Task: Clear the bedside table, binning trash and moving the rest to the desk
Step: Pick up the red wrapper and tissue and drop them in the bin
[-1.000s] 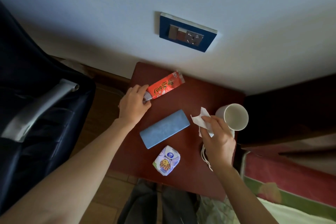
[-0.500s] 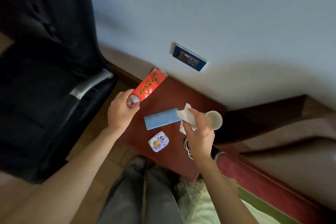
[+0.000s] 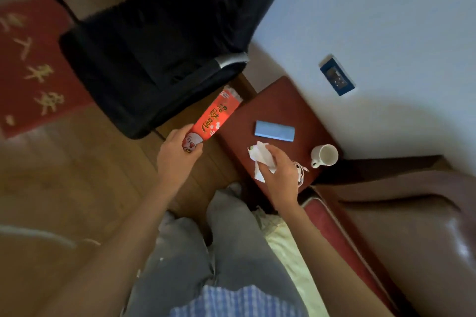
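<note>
My left hand (image 3: 177, 152) grips a long red snack wrapper (image 3: 216, 116) by its lower end, held over the floor just left of the dark red bedside table (image 3: 280, 100). My right hand (image 3: 279, 170) is closed on a crumpled white tissue (image 3: 260, 157) above the table's near edge. On the table lie a light blue flat case (image 3: 274, 130), a white mug (image 3: 324, 156) and a white cord (image 3: 300, 172) partly hidden by my right hand. The small round packet seen earlier is hidden.
A black office chair (image 3: 159, 41) stands close to the table's left. A red mat with gold characters (image 3: 33, 72) lies on the wooden floor. The bed with a red edge (image 3: 342, 237) and brown headboard (image 3: 412, 213) is at right. A blue wall socket (image 3: 337, 76) sits above the table.
The view has swung left and down. My left hand has carried the red wrapper off the table toward the floor side. My right hand has lifted the tissue away from the mug.
</note>
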{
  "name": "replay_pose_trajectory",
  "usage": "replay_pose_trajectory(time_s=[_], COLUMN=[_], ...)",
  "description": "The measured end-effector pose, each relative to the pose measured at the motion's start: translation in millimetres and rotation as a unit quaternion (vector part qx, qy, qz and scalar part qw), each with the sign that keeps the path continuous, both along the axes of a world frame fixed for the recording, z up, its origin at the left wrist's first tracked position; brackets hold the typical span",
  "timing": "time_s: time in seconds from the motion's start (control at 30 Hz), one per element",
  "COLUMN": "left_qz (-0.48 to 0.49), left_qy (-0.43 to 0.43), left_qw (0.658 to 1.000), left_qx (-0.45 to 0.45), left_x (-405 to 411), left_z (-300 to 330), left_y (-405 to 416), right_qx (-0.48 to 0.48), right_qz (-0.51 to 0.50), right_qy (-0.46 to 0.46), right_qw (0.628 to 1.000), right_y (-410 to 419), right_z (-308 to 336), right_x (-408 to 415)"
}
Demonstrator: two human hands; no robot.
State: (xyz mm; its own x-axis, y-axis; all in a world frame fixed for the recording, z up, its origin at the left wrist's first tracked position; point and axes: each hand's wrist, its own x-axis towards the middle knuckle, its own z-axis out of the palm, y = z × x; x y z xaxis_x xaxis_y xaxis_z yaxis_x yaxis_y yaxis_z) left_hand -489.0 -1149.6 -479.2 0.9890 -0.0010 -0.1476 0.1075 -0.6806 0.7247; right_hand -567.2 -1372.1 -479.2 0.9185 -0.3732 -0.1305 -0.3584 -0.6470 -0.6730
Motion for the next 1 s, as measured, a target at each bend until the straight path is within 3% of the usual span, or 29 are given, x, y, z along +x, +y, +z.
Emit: replay_pose_trajectory(time_s=[0.2, 0.47, 0.7, 1.0], left_qz=[0.082, 0.229, 0.406, 0.567], left_qy=[-0.044, -0.064, -0.085, -0.090], left_qw=[0.995, 0.971, 0.910, 0.818], left_qx=[-0.024, -0.019, -0.017, 0.023], left_x=[-54, -166, -249, -299], left_z=[21, 62, 82, 81], left_y=[108, 274, 377, 466], right_qx=[-0.004, 0.018, 0.059, 0.113], right_qz=[0.117, 0.299, 0.467, 0.630], right_qy=[-0.023, -0.079, -0.106, -0.072], right_qw=[0.993, 0.951, 0.876, 0.765], right_y=[89, 277, 429, 581], right_z=[30, 72, 87, 85], right_x=[0, -18, -38, -20])
